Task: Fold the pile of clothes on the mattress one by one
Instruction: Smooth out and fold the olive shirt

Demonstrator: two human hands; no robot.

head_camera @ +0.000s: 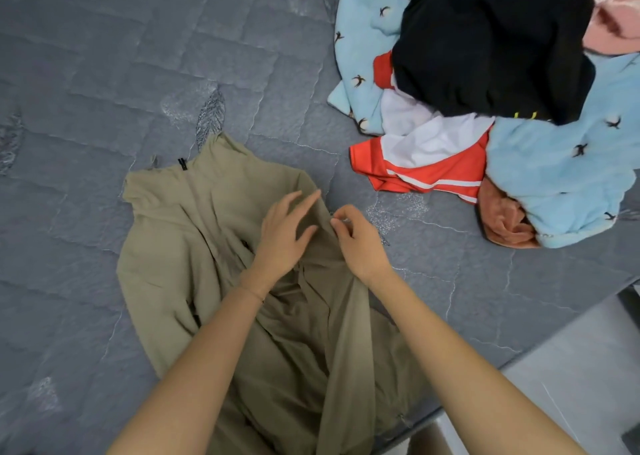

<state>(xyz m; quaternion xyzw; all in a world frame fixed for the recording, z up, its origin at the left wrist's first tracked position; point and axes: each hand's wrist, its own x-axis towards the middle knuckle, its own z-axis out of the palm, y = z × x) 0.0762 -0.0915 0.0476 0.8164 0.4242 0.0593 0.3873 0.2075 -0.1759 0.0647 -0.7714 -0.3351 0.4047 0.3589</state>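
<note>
Head view: 1 khaki garment [207, 246] lies rumpled and unfolded at the near edge of the mattress [104, 73]. The left hand [284, 236] rests on it with its fingers spread loose. The right hand [360, 243] has its fingers curled and seems to pinch the cloth at the garment's right edge. The pile of clothes [485, 90] sits heaped toward the far right corner. No folded item shows, so the task looks barely begun.

No legible text; black tag [182, 164] on khaki garment [166, 264] unreadable
</note>
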